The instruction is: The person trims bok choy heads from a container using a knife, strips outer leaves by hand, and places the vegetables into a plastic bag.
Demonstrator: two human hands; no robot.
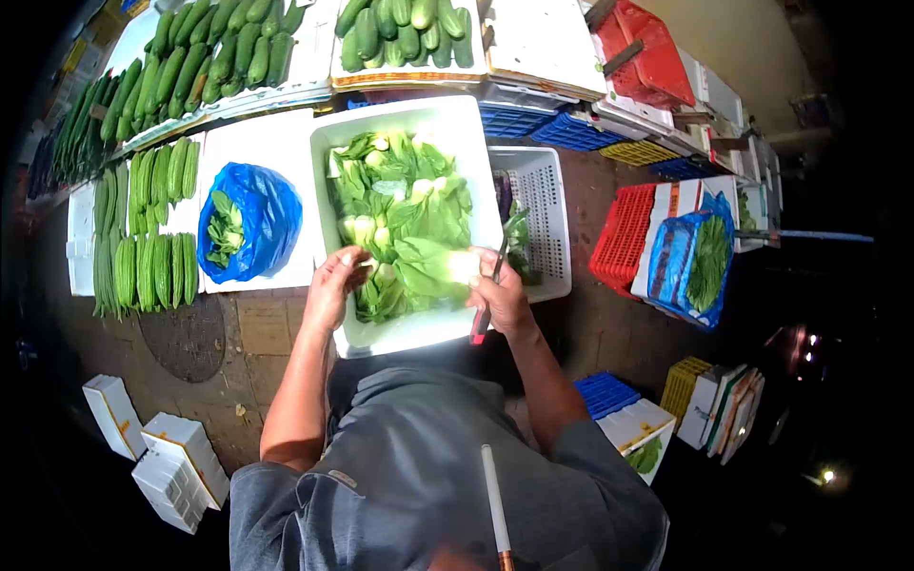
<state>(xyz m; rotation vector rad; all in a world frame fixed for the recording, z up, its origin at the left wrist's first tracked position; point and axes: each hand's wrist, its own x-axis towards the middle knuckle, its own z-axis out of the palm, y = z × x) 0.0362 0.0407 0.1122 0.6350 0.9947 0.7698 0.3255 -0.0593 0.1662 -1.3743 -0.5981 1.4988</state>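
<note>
A white foam box full of bok choy stands in front of me. My right hand is closed at the box's right side, around the pale base of one bok choy whose leaves point left. The same hand holds a knife with a dark and red handle pointing down; its blade rises past the fingers. My left hand is over the box's left rim with fingers curled in, close to the leaves. Whatever lies between those fingertips is hidden or too small to name.
Left of the box is a blue plastic bag with greens inside, beside ridged gourds. Cucumbers lie behind. A white perforated crate stands right, with red crates beyond. Foam boxes sit on the floor at lower left.
</note>
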